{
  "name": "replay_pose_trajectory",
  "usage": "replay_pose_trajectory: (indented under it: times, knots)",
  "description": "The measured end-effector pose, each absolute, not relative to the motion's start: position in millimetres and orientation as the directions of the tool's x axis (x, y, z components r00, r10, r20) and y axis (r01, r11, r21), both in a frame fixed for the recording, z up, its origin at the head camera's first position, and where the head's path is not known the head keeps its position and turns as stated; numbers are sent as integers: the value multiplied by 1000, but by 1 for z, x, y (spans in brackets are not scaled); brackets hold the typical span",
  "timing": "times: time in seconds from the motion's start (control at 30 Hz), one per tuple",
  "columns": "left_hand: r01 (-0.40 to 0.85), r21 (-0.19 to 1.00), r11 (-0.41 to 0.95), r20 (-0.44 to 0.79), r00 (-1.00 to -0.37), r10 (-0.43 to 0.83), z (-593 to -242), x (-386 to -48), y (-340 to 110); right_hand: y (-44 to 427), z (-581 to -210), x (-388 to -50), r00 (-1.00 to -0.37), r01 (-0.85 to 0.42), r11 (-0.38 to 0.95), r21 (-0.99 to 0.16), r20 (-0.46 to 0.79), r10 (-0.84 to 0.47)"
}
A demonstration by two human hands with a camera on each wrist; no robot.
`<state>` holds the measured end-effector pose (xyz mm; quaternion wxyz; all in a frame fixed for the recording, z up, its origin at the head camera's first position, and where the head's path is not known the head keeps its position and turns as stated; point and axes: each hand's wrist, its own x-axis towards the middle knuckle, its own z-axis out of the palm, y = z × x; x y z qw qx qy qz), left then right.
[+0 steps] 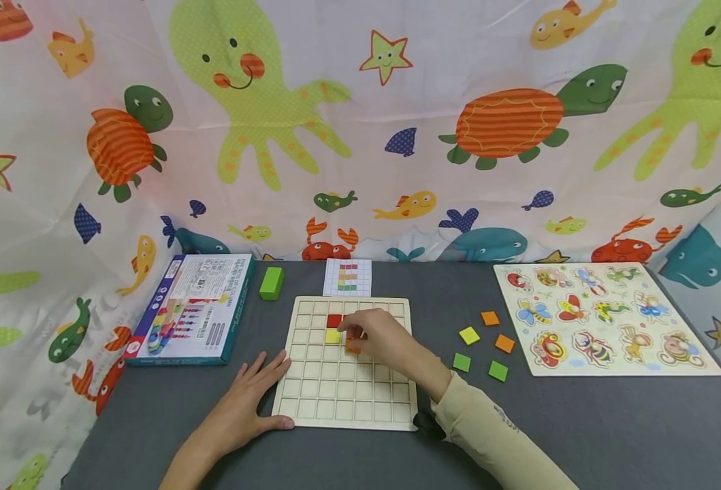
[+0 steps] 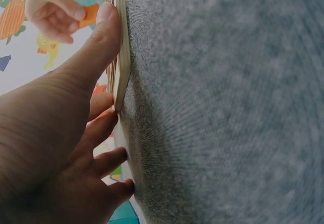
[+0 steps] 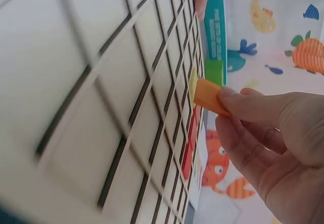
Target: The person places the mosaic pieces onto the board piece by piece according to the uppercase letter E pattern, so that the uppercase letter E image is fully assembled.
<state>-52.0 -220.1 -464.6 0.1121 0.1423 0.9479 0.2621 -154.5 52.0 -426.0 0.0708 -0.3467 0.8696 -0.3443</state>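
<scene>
My right hand point(image 1: 377, 333) pinches an orange square tile point(image 3: 208, 94) between thumb and fingers, just above the wooden grid board point(image 1: 323, 412). In the head view that tile is partly covered by the fingers. A red tile point(image 1: 333, 320) and a yellow tile point(image 1: 332, 335) lie in cells near the board's upper middle; the hand hides the cells to their right. With fingers spread, my left hand point(image 1: 251, 398) rests at the board's left side, its thumb touching the near left corner. Above the board lies a card with a coloured grid pattern point(image 1: 348, 278).
Several loose tiles lie right of the board, among them a yellow tile point(image 1: 469, 335), an orange tile point(image 1: 504, 344) and a green tile point(image 1: 498, 371). An animal puzzle board point(image 1: 605, 365) lies farther right. At the left are a flat box point(image 1: 197, 313) and a green block point(image 1: 271, 283).
</scene>
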Motion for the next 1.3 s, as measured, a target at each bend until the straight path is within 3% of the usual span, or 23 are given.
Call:
replay_pose_trajectory:
  times: [0.37, 0.9, 1.3]
  knots:
    - [210, 549, 809, -136, -933, 334, -467, -50, -219, 26, -437, -157, -739, -494, 488, -720, 52, -672]
    - [220, 529, 820, -131, -933, 336, -465, -52, -220, 16, -446, -157, -771, -468, 555, -688, 12, -636]
    - [214, 527, 823, -139, -933, 332, -464, -53, -220, 15, -448, -161, -760, -487, 553, -677, 16, -649]
